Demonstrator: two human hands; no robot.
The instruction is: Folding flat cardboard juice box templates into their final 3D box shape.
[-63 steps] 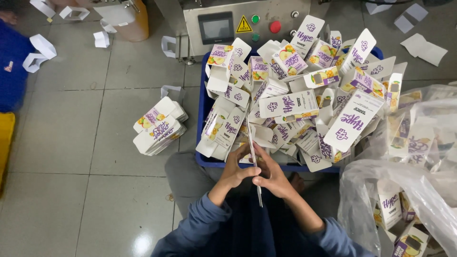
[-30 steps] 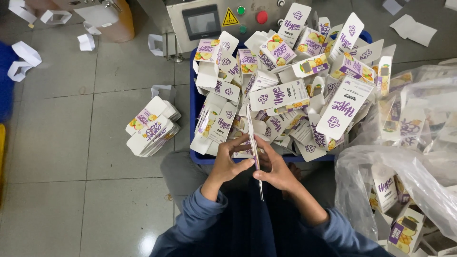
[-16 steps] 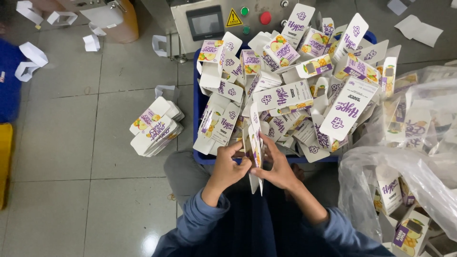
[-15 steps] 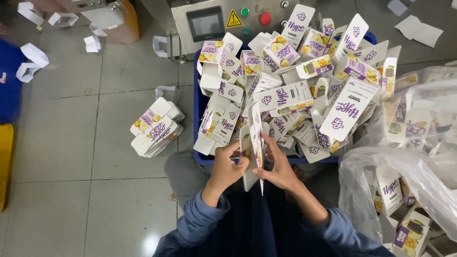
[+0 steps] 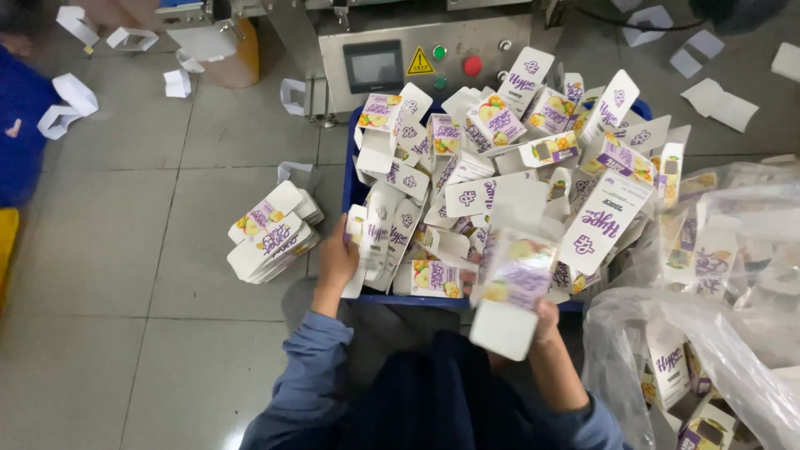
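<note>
The left hand (image 5: 336, 260) grips a flat white-and-purple carton (image 5: 371, 250) at the blue bin's (image 5: 350, 171) seven o'clock edge. The right hand (image 5: 546, 315), at five o'clock, clasps a blurred opened carton (image 5: 510, 287). A stack of flat cartons (image 5: 273, 233) lies on the floor at nine o'clock.

Blurred white-purple carton (image 5: 510, 287), raised, tilted

We see white-and-purple printed cardboard carton (image 5: 510, 279) in right hand (image 5: 546, 315): thin board, slightly glossy print, plain matt flap. Flat cartons in blue plastic crate (image 5: 350, 179) same board. Clear plastic bag (image 5: 708, 333) crinkled, shiny. Grey floor tiles (image 5: 125, 275) smooth, dull sheen. Brushed metal machine panel (image 5: 467, 42). Blue cloth sleeves (image 5: 304, 367) matt.
</note>
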